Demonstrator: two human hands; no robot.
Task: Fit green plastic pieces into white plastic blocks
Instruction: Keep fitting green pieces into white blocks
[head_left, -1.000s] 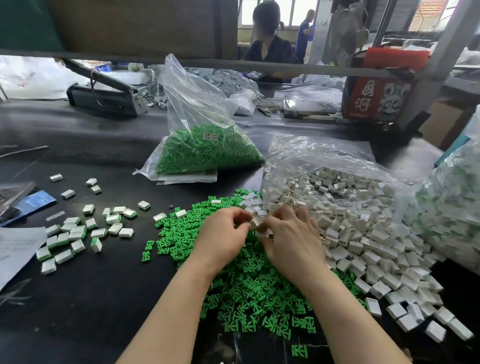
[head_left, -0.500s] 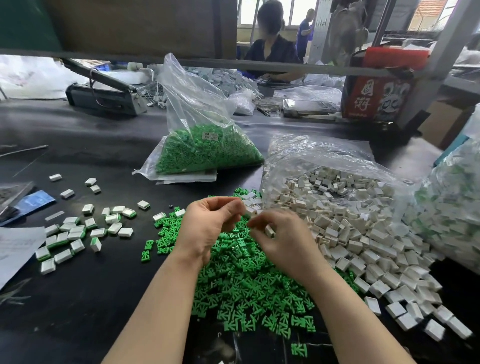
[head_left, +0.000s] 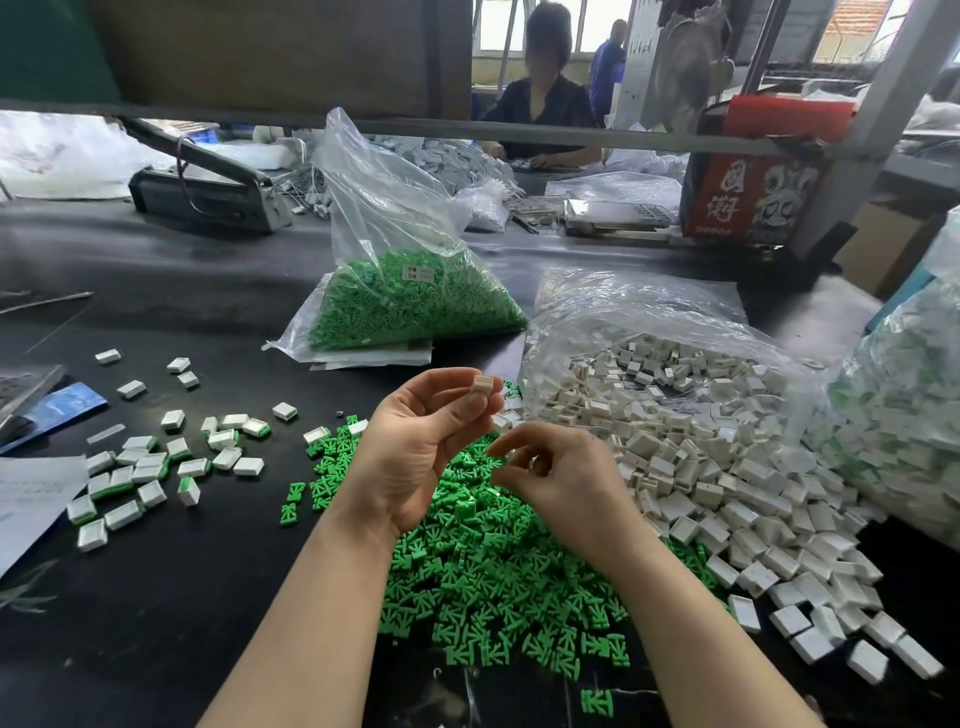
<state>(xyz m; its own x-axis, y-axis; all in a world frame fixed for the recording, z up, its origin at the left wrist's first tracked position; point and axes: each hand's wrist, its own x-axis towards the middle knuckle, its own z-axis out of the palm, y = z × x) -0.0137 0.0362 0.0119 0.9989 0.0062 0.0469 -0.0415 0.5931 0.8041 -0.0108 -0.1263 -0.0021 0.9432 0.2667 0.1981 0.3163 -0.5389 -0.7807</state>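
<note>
My left hand (head_left: 415, 447) is raised palm-up above the table and pinches one white block (head_left: 481, 387) between thumb and fingertips. Just to its right, my right hand (head_left: 566, 483) has its fingers curled, and a pale edge of a second white block (head_left: 512, 456) shows between them. Under both hands lies a loose pile of green pieces (head_left: 493, 577). A heap of white blocks (head_left: 727, 467) spills out of a clear bag to the right. Several fitted blocks with green edges (head_left: 140, 467) lie scattered on the left.
A clear bag of green pieces (head_left: 415, 306) stands behind the hands, and another filled bag (head_left: 898, 415) sits at the right edge. Paper (head_left: 31, 493) and a blue card (head_left: 62, 410) lie far left. A black device (head_left: 208, 192), a red box (head_left: 753, 192) and a seated person are at the back.
Both hands have lifted off the piles and drawn apart. My left hand has turned palm-up and now shows a white block at its fingertips; my right hand has pulled back towards me.
</note>
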